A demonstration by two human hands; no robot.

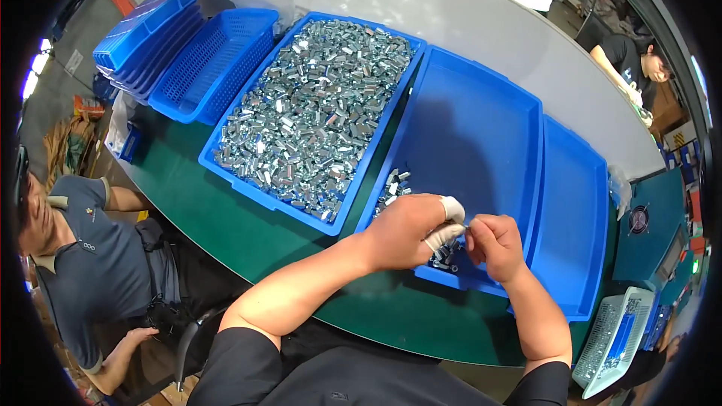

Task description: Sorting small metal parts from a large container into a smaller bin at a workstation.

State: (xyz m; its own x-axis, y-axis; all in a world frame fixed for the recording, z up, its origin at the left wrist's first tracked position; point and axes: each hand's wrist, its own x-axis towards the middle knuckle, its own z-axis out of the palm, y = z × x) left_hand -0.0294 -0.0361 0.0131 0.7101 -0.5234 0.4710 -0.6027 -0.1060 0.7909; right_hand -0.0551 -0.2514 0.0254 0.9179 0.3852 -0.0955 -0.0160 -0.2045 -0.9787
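My left hand [410,231], with white coverings on its thumb and a finger, is closed in a pinch over the near end of a blue tray [474,109]. Close against its fingertips is my right hand [498,245], bare and also pinching. Whatever lies between the fingers is too small and too covered to make out. Beneath the hands, small silvery metal pieces [445,257] lie in the near part of this tray, with another cluster [394,185] by its left wall. Both hands partly hide the pieces.
Left of the hands, a blue tray [274,214] is heaped with metal pieces [316,105]. Blue baskets [218,60] stand at far left, a shallow blue tray [575,210] at right. A pale basket [613,338] is at lower right. A person [105,256] sits at left.
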